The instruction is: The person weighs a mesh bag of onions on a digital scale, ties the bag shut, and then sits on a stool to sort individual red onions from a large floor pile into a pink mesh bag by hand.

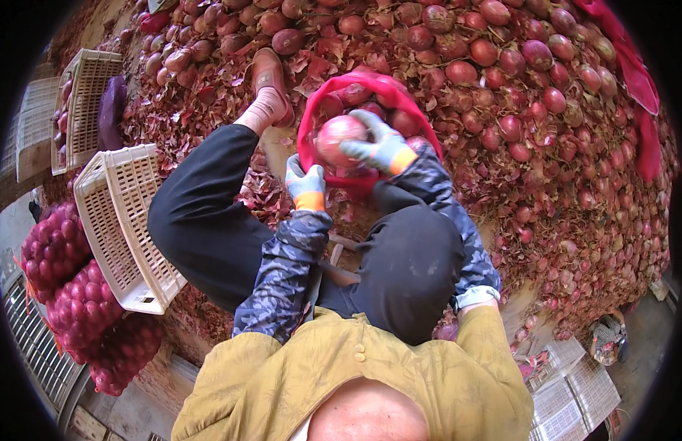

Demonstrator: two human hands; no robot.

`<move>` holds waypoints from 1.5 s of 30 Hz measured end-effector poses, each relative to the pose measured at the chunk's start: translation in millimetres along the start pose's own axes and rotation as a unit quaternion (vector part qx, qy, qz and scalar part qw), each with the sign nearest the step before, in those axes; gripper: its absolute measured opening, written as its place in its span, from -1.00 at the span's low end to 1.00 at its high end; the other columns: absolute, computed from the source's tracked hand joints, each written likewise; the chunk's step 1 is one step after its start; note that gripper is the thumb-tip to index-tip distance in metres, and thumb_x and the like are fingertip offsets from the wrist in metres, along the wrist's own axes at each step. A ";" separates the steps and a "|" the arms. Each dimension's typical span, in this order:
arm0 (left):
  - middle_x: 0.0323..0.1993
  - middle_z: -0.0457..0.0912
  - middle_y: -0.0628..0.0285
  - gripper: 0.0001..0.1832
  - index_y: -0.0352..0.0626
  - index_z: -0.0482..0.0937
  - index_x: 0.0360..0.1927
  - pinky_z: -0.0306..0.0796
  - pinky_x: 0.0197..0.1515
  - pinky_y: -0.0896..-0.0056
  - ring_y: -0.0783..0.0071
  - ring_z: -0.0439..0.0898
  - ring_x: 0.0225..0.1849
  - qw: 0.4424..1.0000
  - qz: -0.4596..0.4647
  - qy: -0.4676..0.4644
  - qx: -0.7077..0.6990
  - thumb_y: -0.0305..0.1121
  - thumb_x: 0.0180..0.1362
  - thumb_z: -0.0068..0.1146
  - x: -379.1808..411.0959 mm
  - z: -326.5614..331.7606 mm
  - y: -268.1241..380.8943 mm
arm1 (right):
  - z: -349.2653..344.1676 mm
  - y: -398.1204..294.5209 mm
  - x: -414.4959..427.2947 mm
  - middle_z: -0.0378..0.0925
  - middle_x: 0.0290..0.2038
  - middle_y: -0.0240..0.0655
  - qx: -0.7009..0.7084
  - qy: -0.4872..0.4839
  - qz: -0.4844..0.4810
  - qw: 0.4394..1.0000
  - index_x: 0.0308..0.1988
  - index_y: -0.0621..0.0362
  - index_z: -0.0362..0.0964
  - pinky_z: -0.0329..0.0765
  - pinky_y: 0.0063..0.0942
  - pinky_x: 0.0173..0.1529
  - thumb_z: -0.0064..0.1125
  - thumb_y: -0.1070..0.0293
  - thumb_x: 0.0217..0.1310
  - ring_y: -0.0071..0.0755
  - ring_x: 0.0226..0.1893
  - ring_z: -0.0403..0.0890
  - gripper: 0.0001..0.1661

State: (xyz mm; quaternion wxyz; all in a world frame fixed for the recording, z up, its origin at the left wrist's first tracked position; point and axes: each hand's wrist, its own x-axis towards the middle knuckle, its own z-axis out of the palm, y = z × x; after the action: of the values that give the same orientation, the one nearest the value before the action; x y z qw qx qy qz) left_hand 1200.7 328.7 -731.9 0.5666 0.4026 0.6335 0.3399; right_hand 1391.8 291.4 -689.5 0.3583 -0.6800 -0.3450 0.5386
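Note:
A pink-red mesh sack [305, 124] stands between the legs, its mouth spread wide, with several red onions inside. My right hand [378, 144], in a grey knitted glove with an orange cuff, grips a large red onion [341, 138] over the sack's mouth. My left hand [306, 182], in a matching glove, pinches the near left rim of the sack; its fingertips are partly hidden by the fabric. Camouflage sleeves cover both forearms.
Loose red onions [510, 125] and dry skins spread ahead and to the right. White plastic crates [129, 220] and filled mesh sacks [84, 306] stand left. Stacked crates [572, 391] and another person [608, 337] are at the lower right.

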 end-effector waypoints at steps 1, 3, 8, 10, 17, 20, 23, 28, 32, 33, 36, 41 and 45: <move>-0.26 0.54 0.20 -0.62 -0.27 0.44 -0.11 0.43 -0.16 0.48 0.48 0.50 -0.30 0.999 0.043 -0.020 0.002 -0.66 -0.10 0.03 -7.5 1.3 2.1 | 4.0 -25.4 -5.0 0.39 0.16 0.03 -0.199 -0.020 0.027 0.979 0.36 0.04 0.10 0.44 -0.28 0.18 0.37 0.03 0.04 -0.03 0.15 0.46 -0.03; -0.20 0.54 0.16 -0.59 -0.27 0.43 -0.07 0.43 -0.07 0.44 0.43 0.53 -0.21 0.996 0.077 -0.031 0.013 -0.65 -0.09 0.03 -10.5 3.3 12.3 | 18.0 -15.9 7.9 0.47 0.07 0.13 -0.296 -0.055 -0.013 0.954 0.39 0.02 0.02 0.47 -0.27 0.14 0.30 0.07 0.08 0.08 0.08 0.52 -0.03; -0.17 0.52 0.12 -0.54 -0.30 0.39 0.01 0.41 0.00 0.38 0.38 0.51 -0.15 0.985 0.101 -0.071 0.124 -0.64 -0.06 0.04 -4.5 -3.6 5.1 | -9.9 15.6 -3.3 0.54 -0.27 -0.15 -0.110 -0.101 -0.057 0.987 0.32 -0.16 0.21 0.53 -0.28 -0.05 0.23 0.25 0.17 -0.21 -0.25 0.60 -0.27; -0.21 0.51 0.15 -0.56 -0.28 0.38 -0.02 0.41 -0.04 0.38 0.41 0.48 -0.19 0.985 0.083 -0.071 0.135 -0.61 -0.05 0.08 2.4 -8.6 0.1 | -40.1 20.2 -19.7 0.58 -0.14 -0.24 0.060 0.089 -0.069 0.992 0.22 0.02 0.34 0.51 -0.40 0.02 0.15 0.38 0.24 -0.37 -0.13 0.59 -0.46; -0.21 0.46 0.18 -0.58 -0.28 0.37 -0.04 0.38 -0.04 0.43 0.41 0.44 -0.22 0.963 0.103 -0.066 0.239 -0.62 -0.06 0.08 4.8 -11.7 4.1 | -215.5 132.7 -38.1 0.54 0.03 -0.11 -0.296 0.391 0.033 0.871 0.09 0.03 0.45 0.47 -0.18 0.13 0.00 0.27 0.23 -0.02 0.06 0.52 -0.58; -0.18 0.47 0.16 -0.56 -0.29 0.37 -0.03 0.37 0.01 0.43 0.39 0.45 -0.19 0.962 0.113 -0.072 0.238 -0.65 -0.06 0.07 2.0 -6.3 7.6 | -215.1 149.9 -13.0 0.28 0.29 -0.19 -0.497 0.286 0.207 0.793 0.26 -0.06 0.25 0.36 -0.18 0.24 0.08 0.07 0.20 -0.05 0.24 0.36 -0.35; -0.17 0.47 0.15 -0.56 -0.29 0.38 -0.03 0.36 0.01 0.43 0.39 0.46 -0.18 0.966 0.088 -0.062 0.236 -0.66 -0.07 0.08 7.3 -19.2 10.2 | -195.3 144.7 13.9 0.26 0.23 -0.11 -0.501 0.241 0.249 0.793 0.31 -0.10 0.15 0.37 -0.06 0.19 0.21 -0.11 0.05 0.01 0.20 0.38 -0.13; -0.20 0.44 0.21 -0.56 -0.25 0.36 -0.06 0.41 -0.12 0.44 0.42 0.44 -0.24 0.970 0.082 -0.057 0.220 -0.68 -0.09 0.09 16.2 -22.1 -4.9 | -197.1 134.9 -16.0 0.36 0.13 -0.05 -0.454 0.161 0.288 0.828 0.32 -0.15 0.11 0.42 -0.07 0.16 0.28 -0.15 -0.06 0.05 0.13 0.46 -0.02; -0.22 0.43 0.23 -0.59 -0.24 0.36 -0.08 0.41 -0.19 0.48 0.46 0.42 -0.28 0.970 0.075 -0.054 0.227 -0.67 -0.07 0.08 4.4 -5.8 11.4 | -161.2 133.8 -69.5 0.39 0.07 0.18 -0.348 0.128 0.322 0.871 0.24 -0.06 0.22 0.51 -0.03 0.08 0.34 -0.05 -0.12 0.19 0.03 0.53 -0.09; -0.22 0.44 0.23 -0.59 -0.24 0.36 -0.08 0.41 -0.20 0.48 0.46 0.42 -0.29 0.968 0.079 -0.061 0.232 -0.67 -0.07 0.08 3.3 -4.7 12.6 | -151.4 155.3 -83.3 0.40 0.08 0.15 -0.331 0.123 0.332 0.874 0.24 -0.05 0.23 0.48 -0.05 0.13 0.35 -0.04 -0.13 0.21 0.06 0.50 -0.09; -0.24 0.47 0.22 -0.53 -0.27 0.36 -0.02 0.43 -0.24 0.47 0.46 0.44 -0.30 0.968 0.071 -0.058 0.233 -0.65 -0.06 0.15 15.7 -22.0 -2.3 | -115.7 241.3 -107.7 0.37 0.12 0.06 -0.228 0.229 0.355 0.877 0.25 -0.04 0.24 0.42 -0.11 0.21 0.42 -0.05 -0.16 0.10 0.12 0.47 -0.03; -0.32 0.57 0.25 -0.69 -0.06 0.45 -0.12 0.59 -0.36 0.26 0.31 0.60 -0.35 0.974 -0.180 -0.018 -0.139 -0.44 0.05 0.24 -12.3 -18.5 -13.0 | -97.1 287.5 -169.6 0.38 0.08 -0.09 -0.032 0.502 -0.016 0.864 0.24 0.01 0.24 0.57 -0.14 0.07 0.42 0.01 -0.02 -0.05 -0.01 0.53 -0.13; -0.19 0.59 0.16 -0.82 -0.05 0.56 -0.22 0.50 0.01 -0.08 0.08 0.54 -0.05 0.897 -0.355 -0.118 -0.237 -0.26 0.13 0.22 -45.8 14.0 -7.0 | -109.1 222.0 -200.2 0.57 -0.21 -0.26 0.546 0.346 0.126 0.752 0.12 0.08 0.37 0.69 -0.29 -0.26 0.27 -0.03 0.14 -0.23 -0.38 0.64 -0.35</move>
State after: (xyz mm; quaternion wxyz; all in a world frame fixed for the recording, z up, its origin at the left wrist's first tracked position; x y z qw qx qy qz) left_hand 1215.3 284.2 -719.5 0.7990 0.0419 0.5633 0.2061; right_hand 1480.7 -4.7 -765.3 0.6924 -0.5457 0.2444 0.4038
